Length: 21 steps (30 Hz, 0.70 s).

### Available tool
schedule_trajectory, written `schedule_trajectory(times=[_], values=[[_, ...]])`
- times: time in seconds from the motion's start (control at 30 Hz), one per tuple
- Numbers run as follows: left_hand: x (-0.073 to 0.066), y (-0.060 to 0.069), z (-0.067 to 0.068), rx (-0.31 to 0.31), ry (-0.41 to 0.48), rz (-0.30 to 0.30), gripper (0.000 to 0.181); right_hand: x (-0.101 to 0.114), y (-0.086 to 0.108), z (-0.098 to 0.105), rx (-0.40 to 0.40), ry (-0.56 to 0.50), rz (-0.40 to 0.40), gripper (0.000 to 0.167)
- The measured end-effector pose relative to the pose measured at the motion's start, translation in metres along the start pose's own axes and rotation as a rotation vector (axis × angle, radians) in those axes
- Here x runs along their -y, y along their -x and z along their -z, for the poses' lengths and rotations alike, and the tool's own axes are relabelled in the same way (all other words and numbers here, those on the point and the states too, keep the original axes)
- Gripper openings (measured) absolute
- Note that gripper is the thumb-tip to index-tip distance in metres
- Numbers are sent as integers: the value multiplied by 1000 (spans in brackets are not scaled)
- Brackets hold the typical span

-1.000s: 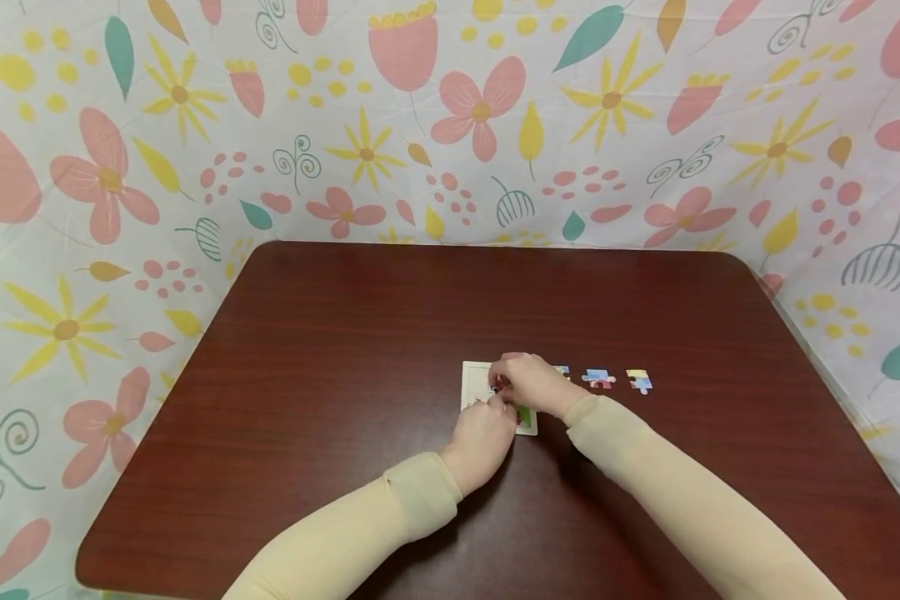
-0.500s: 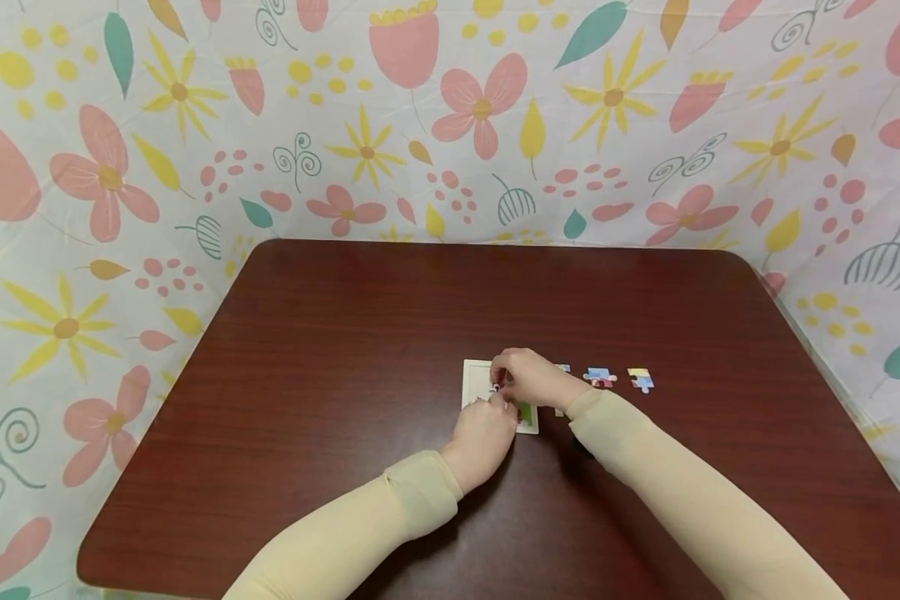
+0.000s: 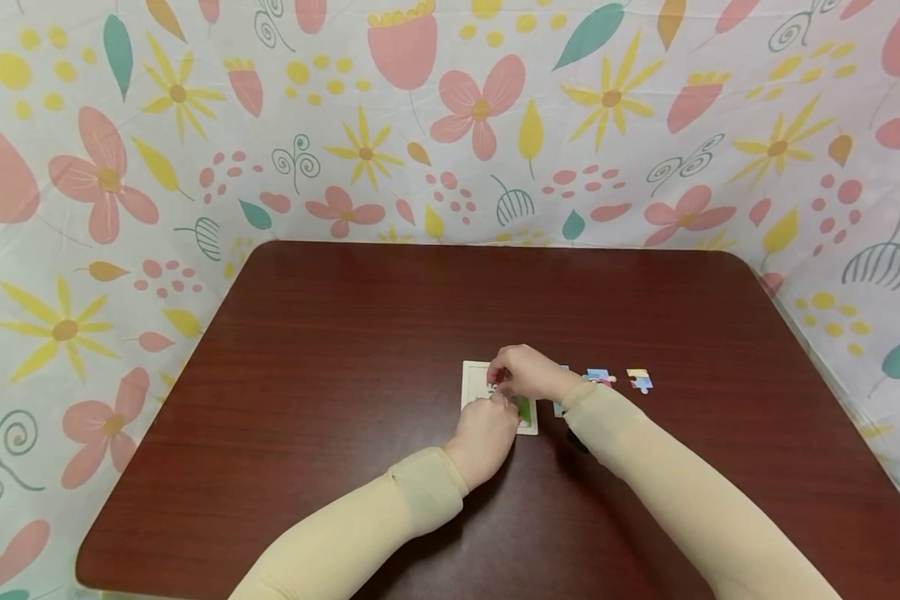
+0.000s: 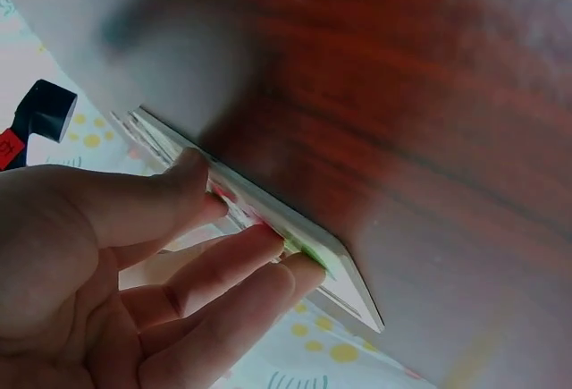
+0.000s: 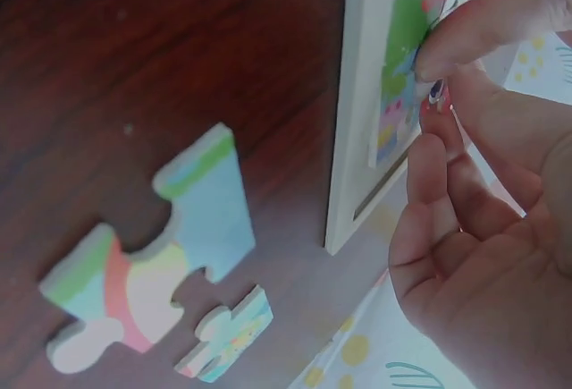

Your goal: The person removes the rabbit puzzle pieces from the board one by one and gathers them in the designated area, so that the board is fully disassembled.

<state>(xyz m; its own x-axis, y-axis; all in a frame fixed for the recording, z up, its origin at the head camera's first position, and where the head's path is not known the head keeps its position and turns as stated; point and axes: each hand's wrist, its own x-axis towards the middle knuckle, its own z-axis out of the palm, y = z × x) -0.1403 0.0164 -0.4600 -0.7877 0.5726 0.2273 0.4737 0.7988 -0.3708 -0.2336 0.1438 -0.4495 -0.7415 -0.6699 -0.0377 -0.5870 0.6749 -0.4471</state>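
A jigsaw board (image 3: pixel 474 377) with a pale raised rim lies flat on the table, partly filled with colourful pieces. My left hand (image 3: pixel 484 440) is at its near side. In the left wrist view the thumb lies at the rim (image 4: pixel 313 232) and bent fingertips rest on the picture. Above the board, my right hand (image 3: pixel 528 373) pinches a small puzzle piece (image 5: pixel 436 94) with a printed eye. Much of that piece is hidden by fingers. The two hands' fingertips meet over the board's middle, so the picture beneath is mostly covered.
Loose puzzle pieces lie right of the board, among them a yellow-and-blue one (image 3: pixel 639 381) and a blue-and-red one (image 3: pixel 598 376) partly behind the right sleeve. A large loose piece (image 5: pixel 210 210) shows close up in the right wrist view. Floral cloth (image 3: pixel 450 125) surrounds the dark wooden table (image 3: pixel 345 333).
The right hand has shifted very slightly up and its forearm a little left, covering more of a loose piece. The left hand stays nearly still at the board.
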Motion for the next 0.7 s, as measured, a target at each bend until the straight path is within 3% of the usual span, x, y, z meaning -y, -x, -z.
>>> schedule_trajectory(times=[0.33, 0.5, 0.7], values=[[-2, -2, -1, -8, -36, 2, 9, -5, -2, 1, 23, -56, -63, 5], [-1, -1, 0, 16, -39, -1, 11, -7, -2, 2, 28, -111, -132, 6], [0, -3, 2, 52, -47, -16, 13, -8, 1, 2, 14, -144, -137, 7]])
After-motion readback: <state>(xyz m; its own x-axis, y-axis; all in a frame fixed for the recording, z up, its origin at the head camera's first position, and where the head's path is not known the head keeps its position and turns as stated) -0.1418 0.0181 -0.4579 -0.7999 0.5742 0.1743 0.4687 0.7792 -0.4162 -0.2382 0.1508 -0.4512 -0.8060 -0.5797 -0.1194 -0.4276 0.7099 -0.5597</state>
